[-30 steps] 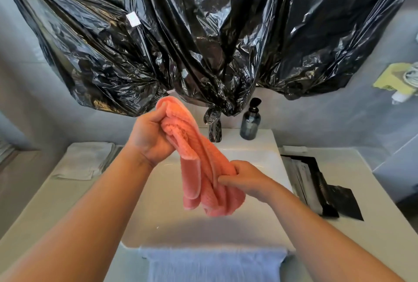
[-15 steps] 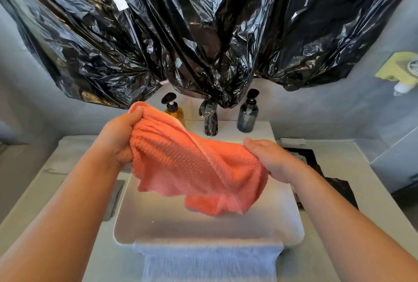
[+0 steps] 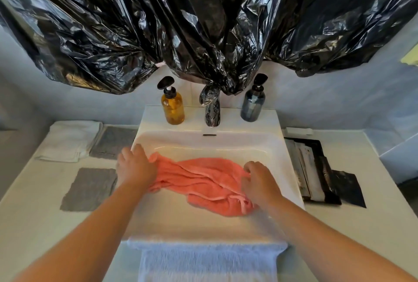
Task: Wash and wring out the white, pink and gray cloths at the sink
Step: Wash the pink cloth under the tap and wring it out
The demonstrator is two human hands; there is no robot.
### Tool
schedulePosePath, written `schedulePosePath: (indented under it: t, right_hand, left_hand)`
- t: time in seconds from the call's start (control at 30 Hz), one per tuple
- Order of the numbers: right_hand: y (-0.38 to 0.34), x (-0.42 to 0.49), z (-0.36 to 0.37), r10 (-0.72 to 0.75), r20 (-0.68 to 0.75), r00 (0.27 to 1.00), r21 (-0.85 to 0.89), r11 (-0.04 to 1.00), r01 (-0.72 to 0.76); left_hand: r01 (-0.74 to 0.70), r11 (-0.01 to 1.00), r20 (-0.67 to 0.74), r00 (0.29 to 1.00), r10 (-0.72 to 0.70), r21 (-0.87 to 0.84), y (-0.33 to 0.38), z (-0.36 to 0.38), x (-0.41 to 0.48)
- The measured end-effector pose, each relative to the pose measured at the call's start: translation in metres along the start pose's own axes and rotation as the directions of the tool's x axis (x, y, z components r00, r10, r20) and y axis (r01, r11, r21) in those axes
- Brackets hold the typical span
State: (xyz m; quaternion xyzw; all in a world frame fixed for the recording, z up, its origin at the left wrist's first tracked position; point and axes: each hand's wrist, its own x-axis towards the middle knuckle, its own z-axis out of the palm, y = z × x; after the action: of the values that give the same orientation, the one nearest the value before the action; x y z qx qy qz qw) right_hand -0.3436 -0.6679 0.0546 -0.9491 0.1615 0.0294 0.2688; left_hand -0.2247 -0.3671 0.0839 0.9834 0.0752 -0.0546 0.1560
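**Pink cloth laid in the sink, a hand at each end**

The salmon-pink terry cloth [image 3: 203, 177] lies rumpled across the floor of the white rectangular ceramic sink [image 3: 226, 143], well short of its front rim. The right hand [image 3: 260, 183] clutches the cloth's right end with curled fingers. The left hand [image 3: 135, 166] lies on the left end, by the sink's left wall; whether it grasps or merely presses cannot be told.

At the back of the sink, the tap wrapped in black plastic film [image 3: 212, 109] shows no stream. No standing water is visible in the bowl, which holds the pink cloth only. On the sink's back ledge stand an amber glass pump bottle [image 3: 172, 107], largely full, and a dark blue pump bottle [image 3: 252, 106], its level unclear.

On the worktop [image 3: 34, 213] left of the sink lie a folded white cloth [image 3: 70, 140], a flat gray cloth [image 3: 115, 144] just beside it, and a second gray cloth [image 3: 89, 189] nearer the front.

Risks, as judged: the film round the tap may deflect water onto the ledge. A wet cloth wrung outside the bowl would drip on the dry cloths. A loose hold would let the twist slip.
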Motion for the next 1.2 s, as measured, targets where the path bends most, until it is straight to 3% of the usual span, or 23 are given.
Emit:
schedulePosePath:
  t: [0.03, 0.1, 0.17, 0.23, 0.33, 0.4, 0.5, 0.6, 0.67, 0.7, 0.73, 0.8, 0.83, 0.9, 0.97, 1.07, 1.2]
  right_hand:
    - [-0.002, -0.006, 0.010, -0.054, 0.089, 0.995, -0.083, 0.995, 0.062]
    - [-0.003, -0.015, 0.026, -0.064, 0.216, 0.974, -0.252, 0.960, 0.119]
    - [-0.001, -0.016, 0.039, -0.037, 0.207, 0.978, -0.387, 0.915, 0.116]
    - [0.001, -0.013, 0.046, 0.008, 0.148, 0.989, -0.354, 0.934, 0.045]
    - [-0.001, -0.001, 0.031, 0.107, 0.144, 0.984, 0.061, 0.991, -0.117]
    - [-0.002, 0.012, 0.007, 0.135, 0.254, 0.958, 0.332, 0.918, -0.218]
    - [-0.003, 0.031, -0.035, 0.052, 0.382, 0.922, 0.429, 0.874, -0.228]
    - [0.002, 0.053, -0.059, 0.096, 0.448, 0.889, 0.566, 0.739, -0.365]
    - [0.005, 0.068, -0.061, 0.213, 0.339, 0.916, 0.651, 0.650, -0.392]
    - [0.005, 0.071, -0.059, 0.281, 0.213, 0.936, 0.638, 0.686, -0.351]
    - [0.003, 0.070, -0.053, 0.331, 0.051, 0.942, 0.546, 0.781, -0.304]
    - [-0.006, 0.054, -0.034, 0.223, -0.170, 0.960, 0.260, 0.950, -0.174]
    - [-0.010, 0.044, -0.022, 0.096, -0.148, 0.984, 0.178, 0.982, -0.069]
    - [-0.012, 0.027, 0.006, -0.131, 0.094, 0.987, 0.044, 0.991, 0.127]
    - [-0.006, 0.015, 0.027, -0.188, 0.282, 0.941, -0.166, 0.956, 0.240]
    - [-0.003, 0.011, 0.033, -0.070, 0.360, 0.930, -0.331, 0.923, 0.198]
    - [0.005, 0.031, 0.008, 0.079, 0.488, 0.869, -0.522, 0.824, 0.219]
  left_hand:
    - [-0.116, 0.993, 0.029, 0.993, 0.115, 0.010, 0.000, 0.013, -0.002]
    - [-0.350, 0.936, 0.272, 0.899, 0.345, -0.030, 0.006, 0.036, -0.008]
    - [-0.516, 0.855, 0.508, 0.748, 0.427, 0.042, 0.013, 0.054, -0.018]
    - [-0.589, 0.784, 0.514, 0.742, 0.430, 0.195, 0.017, 0.063, -0.021]
    - [-0.558, 0.741, 0.441, 0.810, 0.387, 0.374, 0.020, 0.064, -0.023]
    - [-0.501, 0.726, 0.405, 0.854, 0.327, 0.471, 0.020, 0.058, -0.021]
    - [-0.371, 0.734, 0.403, 0.904, 0.145, 0.568, 0.011, 0.045, -0.011]
    - [-0.355, 0.692, 0.507, 0.862, -0.018, 0.628, 0.004, 0.035, -0.004]
    - [-0.350, 0.644, 0.554, 0.821, -0.137, 0.680, 0.017, 0.030, -0.009]
    - [-0.361, 0.639, 0.561, 0.817, -0.135, 0.679, 0.028, 0.029, -0.013]
    - [-0.368, 0.663, 0.546, 0.834, -0.074, 0.652, 0.040, 0.029, -0.017]
    - [-0.429, 0.748, 0.439, 0.875, 0.204, 0.507, 0.054, 0.033, -0.018]
    - [-0.480, 0.789, 0.391, 0.858, 0.332, 0.383, 0.058, 0.039, -0.017]
    - [-0.582, 0.796, 0.450, 0.764, 0.463, 0.168, 0.054, 0.053, -0.014]
    - [-0.602, 0.774, 0.582, 0.707, 0.402, 0.197, 0.043, 0.068, -0.013]
    - [-0.551, 0.756, 0.606, 0.751, 0.264, 0.354, 0.028, 0.078, -0.009]
    - [-0.461, 0.788, 0.549, 0.814, 0.191, 0.409, 0.010, 0.072, 0.011]
